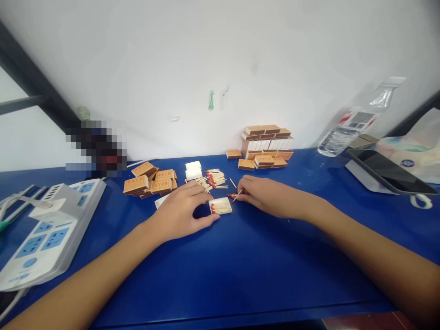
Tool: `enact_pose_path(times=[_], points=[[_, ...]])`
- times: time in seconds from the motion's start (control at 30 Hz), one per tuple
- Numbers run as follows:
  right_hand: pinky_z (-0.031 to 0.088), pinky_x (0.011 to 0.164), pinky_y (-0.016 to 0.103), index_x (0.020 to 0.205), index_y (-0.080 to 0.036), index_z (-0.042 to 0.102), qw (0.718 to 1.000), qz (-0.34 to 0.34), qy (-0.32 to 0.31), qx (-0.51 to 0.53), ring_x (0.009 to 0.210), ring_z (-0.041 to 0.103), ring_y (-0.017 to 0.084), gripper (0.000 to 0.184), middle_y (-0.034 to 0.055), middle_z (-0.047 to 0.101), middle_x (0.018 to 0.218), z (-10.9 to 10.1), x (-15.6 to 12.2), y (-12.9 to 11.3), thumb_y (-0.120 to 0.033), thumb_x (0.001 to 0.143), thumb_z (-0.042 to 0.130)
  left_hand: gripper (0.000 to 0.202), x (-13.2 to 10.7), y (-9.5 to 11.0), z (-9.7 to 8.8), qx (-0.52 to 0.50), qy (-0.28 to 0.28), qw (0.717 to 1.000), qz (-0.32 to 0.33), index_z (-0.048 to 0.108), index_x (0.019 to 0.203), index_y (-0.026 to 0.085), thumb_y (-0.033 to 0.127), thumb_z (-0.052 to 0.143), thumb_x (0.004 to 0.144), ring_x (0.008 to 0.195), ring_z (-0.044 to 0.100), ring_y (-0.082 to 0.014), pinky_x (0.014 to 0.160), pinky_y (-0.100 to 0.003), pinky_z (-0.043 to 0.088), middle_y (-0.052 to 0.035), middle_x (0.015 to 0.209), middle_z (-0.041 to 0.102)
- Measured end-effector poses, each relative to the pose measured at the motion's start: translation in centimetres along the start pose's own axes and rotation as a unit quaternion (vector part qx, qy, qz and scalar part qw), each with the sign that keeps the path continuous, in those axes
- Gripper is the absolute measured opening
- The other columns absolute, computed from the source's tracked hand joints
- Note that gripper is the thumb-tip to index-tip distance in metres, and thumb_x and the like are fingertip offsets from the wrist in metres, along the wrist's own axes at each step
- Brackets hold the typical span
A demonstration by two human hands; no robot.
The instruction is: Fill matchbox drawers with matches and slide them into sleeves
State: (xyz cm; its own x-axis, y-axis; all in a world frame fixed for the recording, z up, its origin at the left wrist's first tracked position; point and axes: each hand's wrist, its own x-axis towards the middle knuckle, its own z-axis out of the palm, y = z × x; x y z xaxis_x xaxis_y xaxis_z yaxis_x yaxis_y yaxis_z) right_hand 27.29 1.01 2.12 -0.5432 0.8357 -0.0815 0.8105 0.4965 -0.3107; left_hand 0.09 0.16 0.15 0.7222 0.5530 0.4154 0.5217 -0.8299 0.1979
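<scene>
Hands: two are showing, left (185, 208) and right (256, 192). Filled tray (226, 201): one is lying between them; its matches are overlapping, count uncertain. Match (237, 195) in the right fingers: at least one is showing. White trays (193, 173): two are showing beyond the left hand. Matchboxes, left heap (161, 184) and right stack (271, 154): both are overlapping, totals uncertain. Loose match pile (216, 179): too crowded, defying count. Bottle (357, 121), phone (388, 168), power strip (37, 255): one each is showing.

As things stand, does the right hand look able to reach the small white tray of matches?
Probably yes: the right hand, pinching matches, is just right of the white tray; the left hand, on its left, seems to leave that approach free.
</scene>
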Motion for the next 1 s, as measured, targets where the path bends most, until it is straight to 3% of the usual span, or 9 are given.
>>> enact_pose_path(times=[0.37,0.63,0.87,1.0], points=[[0.046,0.071,0.031,0.103,-0.017,0.059,0.998,-0.017,0.014,-0.059,0.08,0.066,0.019,0.018,0.0094,0.066,0.107,0.9,-0.2,-0.3,-0.028,0.109,0.046,0.026,0.0,0.0,-0.1,-0.006,-0.003,1.0,-0.001,0.074,0.103,0.017,0.041,0.071,0.095,0.091,0.066,-0.0245,0.088,-0.043,0.056,-0.0074,0.09,0.072],[0.044,0.067,0.032,0.096,-0.019,0.057,0.998,-0.039,0.044,-0.023,0.078,0.063,0.02,0.024,0.0091,0.066,0.103,-0.8,-1.1,-1.9,-0.032,0.11,0.043,0.025,0.0,0.2,-0.1,-0.007,-0.003,1.0,-0.004,0.074,0.105,0.017,0.04,0.071,0.094,0.092,0.066,-0.0247,0.088,-0.043,0.056,-0.0072,0.093,0.073],[0.044,0.068,0.031,0.102,-0.016,0.06,0.985,-0.131,0.074,-0.085,0.081,0.063,0.02,0.016,0.0109,0.066,0.106,1.6,-0.9,-3.4,-0.017,0.107,0.045,0.027,0.0,0.2,0.2,0.001,-0.002,1.0,0.003,0.074,0.098,0.015,0.042,0.07,0.095,0.088,0.065,-0.0243,0.089,-0.043,0.055,-0.0074,0.087,0.069],[0.043,0.068,0.031,0.107,-0.016,0.06,0.985,-0.121,0.086,-0.085,0.082,0.064,0.02,0.011,0.0103,0.066,0.109,1.4,-0.7,-3.3,-0.024,0.106,0.052,0.027,0.0,0.3,0.2,0.003,-0.008,1.0,0.0,0.073,0.099,0.016,0.042,0.069,0.095,0.09,0.066,-0.0239,0.09,-0.043,0.055,-0.0074,0.089,0.069]])
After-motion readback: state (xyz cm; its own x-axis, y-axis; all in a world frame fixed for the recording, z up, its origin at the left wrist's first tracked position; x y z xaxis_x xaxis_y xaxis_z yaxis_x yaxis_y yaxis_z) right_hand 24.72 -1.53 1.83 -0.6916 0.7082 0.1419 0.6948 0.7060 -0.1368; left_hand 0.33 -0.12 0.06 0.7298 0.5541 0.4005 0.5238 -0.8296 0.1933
